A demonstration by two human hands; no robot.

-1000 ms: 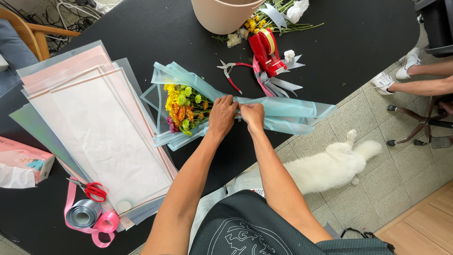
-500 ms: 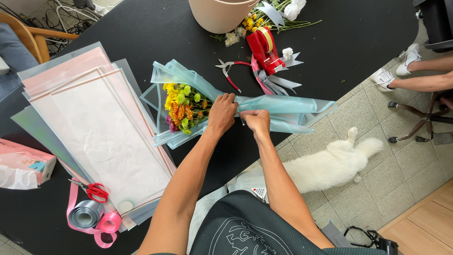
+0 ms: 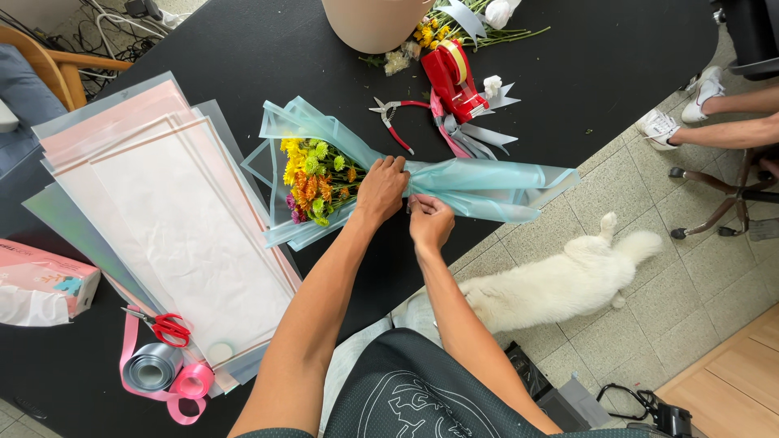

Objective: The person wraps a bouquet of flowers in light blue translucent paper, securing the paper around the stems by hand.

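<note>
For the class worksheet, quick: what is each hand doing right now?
Left hand: closed around the bouquet at its waist.
Right hand: fingers pinched at the wrap's lower edge.

Premises appearing to be florist's workroom, possibly home-based. Black worktop (image 3: 617, 49) carrying stacked wrapping sheets (image 3: 170, 219), pink and grey ribbon rolls (image 3: 166, 373), red scissors (image 3: 166, 328), floral snips (image 3: 389, 113), red tape dispenser (image 3: 450, 77), loose cut stems (image 3: 454, 24) lying beside large pale pot (image 3: 373, 23). White dog (image 3: 560, 284) lying on speckled tile floor (image 3: 690, 284); wooden chair (image 3: 45, 69) standing nearby.
</note>
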